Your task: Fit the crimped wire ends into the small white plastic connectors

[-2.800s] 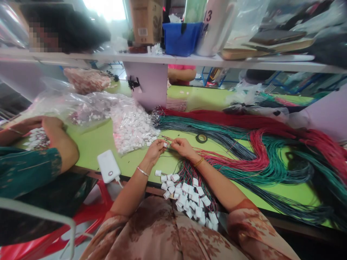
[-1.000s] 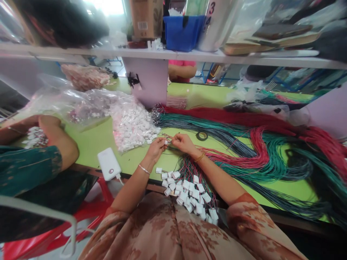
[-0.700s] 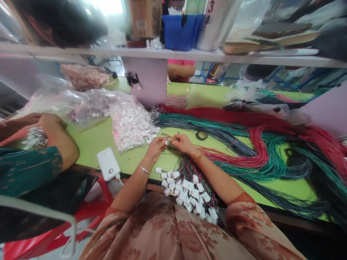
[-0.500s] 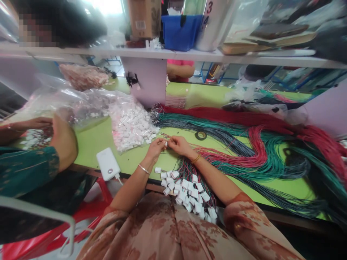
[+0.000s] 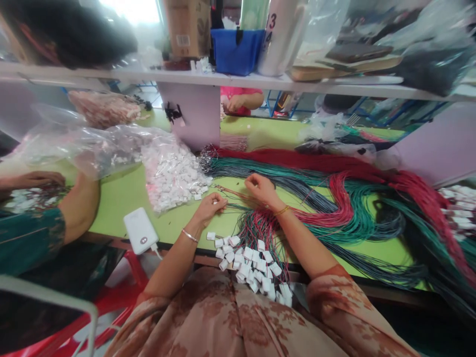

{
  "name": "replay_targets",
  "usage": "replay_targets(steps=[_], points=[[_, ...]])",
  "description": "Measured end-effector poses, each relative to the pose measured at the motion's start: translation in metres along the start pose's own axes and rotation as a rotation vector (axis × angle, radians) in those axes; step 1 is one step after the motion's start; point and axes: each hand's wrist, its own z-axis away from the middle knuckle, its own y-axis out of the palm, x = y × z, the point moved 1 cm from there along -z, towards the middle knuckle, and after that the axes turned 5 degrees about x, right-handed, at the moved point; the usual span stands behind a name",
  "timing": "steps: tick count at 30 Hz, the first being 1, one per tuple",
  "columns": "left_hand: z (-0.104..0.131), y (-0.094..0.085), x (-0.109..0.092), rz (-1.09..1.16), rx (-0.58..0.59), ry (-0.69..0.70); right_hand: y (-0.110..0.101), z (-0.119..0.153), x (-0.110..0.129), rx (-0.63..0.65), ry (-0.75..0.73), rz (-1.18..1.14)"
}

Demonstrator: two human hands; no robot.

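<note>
My left hand [image 5: 211, 208] is closed in a pinch above the green table. A small white connector [image 5: 215, 202], mostly hidden, shows at its fingertips, and a green wire [image 5: 238, 206] runs rightward from there. Higher and to the right, my right hand [image 5: 261, 191] has its fingers curled together; whatever they hold is too small to make out. Thin reddish wires [image 5: 232, 191] with metal ends lie between the hands. Below them, a bunch of red, green and black wires with white connectors [image 5: 256, 265] hangs over the table edge.
A clear bag of white connectors [image 5: 173, 173] lies to the left, near a white power bank [image 5: 140, 230] with a cable. Long red wires [image 5: 308, 159], green and dark wires spread right. A shelf [image 5: 148, 74] crosses above. A co-worker's arm [image 5: 80, 208] is at left; another person sits opposite.
My hands have parted: the right moved up and to the right, the left slightly down and left. A green wire now shows beside the left hand. The view has shifted slightly.
</note>
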Motion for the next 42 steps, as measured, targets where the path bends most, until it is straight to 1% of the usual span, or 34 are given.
replay_targets(steps=[2, 4, 5, 7, 9, 12, 14, 16, 18, 19, 22, 27, 31, 33, 35, 38, 40, 42], points=[[0.004, 0.000, -0.004, -0.159, 0.034, 0.058, -0.020, 0.002, -0.022, 0.003, 0.169, 0.275], [0.007, 0.001, -0.007, -0.327, 0.047, 0.112, -0.030, 0.008, -0.041, 0.070, 0.278, 0.495], [0.008, 0.001, -0.008, -0.401, 0.057, 0.131, -0.032, 0.012, -0.047, 0.100, 0.295, 0.555], [0.008, 0.002, -0.008, -0.504, 0.084, 0.155, -0.033, 0.018, -0.051, 0.114, 0.262, 0.560], [0.007, 0.002, -0.007, -0.525, 0.100, 0.157, -0.030, 0.022, -0.044, 0.091, 0.173, 0.415], [0.002, 0.004, -0.001, -0.375, 0.042, 0.114, -0.026, 0.026, -0.015, 0.084, 0.009, 0.015], [0.000, 0.005, 0.002, -0.232, -0.013, 0.077, -0.021, 0.029, 0.008, 0.125, -0.073, -0.237], [-0.002, 0.007, 0.005, -0.134, -0.034, 0.048, -0.011, 0.034, 0.026, 0.226, -0.126, -0.408], [-0.003, 0.008, 0.005, -0.081, -0.029, 0.031, 0.001, 0.039, 0.036, 0.330, -0.139, -0.493], [-0.003, 0.008, 0.005, -0.068, -0.026, 0.029, 0.007, 0.041, 0.038, 0.363, -0.132, -0.513], [-0.003, 0.007, 0.005, -0.099, -0.032, 0.050, 0.024, 0.044, 0.035, 0.371, -0.089, -0.529], [-0.003, 0.005, 0.008, -0.359, -0.056, 0.232, 0.038, 0.047, 0.028, 0.327, -0.069, -0.484], [-0.004, 0.003, 0.014, -0.468, -0.099, 0.221, 0.041, 0.050, 0.030, 0.338, -0.098, -0.431], [-0.005, 0.004, 0.014, -0.429, -0.123, 0.206, 0.041, 0.051, 0.032, 0.340, -0.132, -0.339], [-0.005, 0.006, 0.012, -0.304, -0.116, 0.195, 0.041, 0.052, 0.034, 0.314, -0.173, -0.199], [-0.004, 0.009, 0.007, -0.134, -0.059, 0.166, 0.042, 0.055, 0.037, 0.224, -0.191, -0.033], [-0.004, 0.009, 0.004, -0.097, -0.021, 0.135, 0.042, 0.059, 0.040, 0.185, -0.185, 0.042], [-0.003, 0.008, 0.003, -0.092, 0.002, 0.105, 0.037, 0.063, 0.045, 0.176, -0.181, 0.122]])
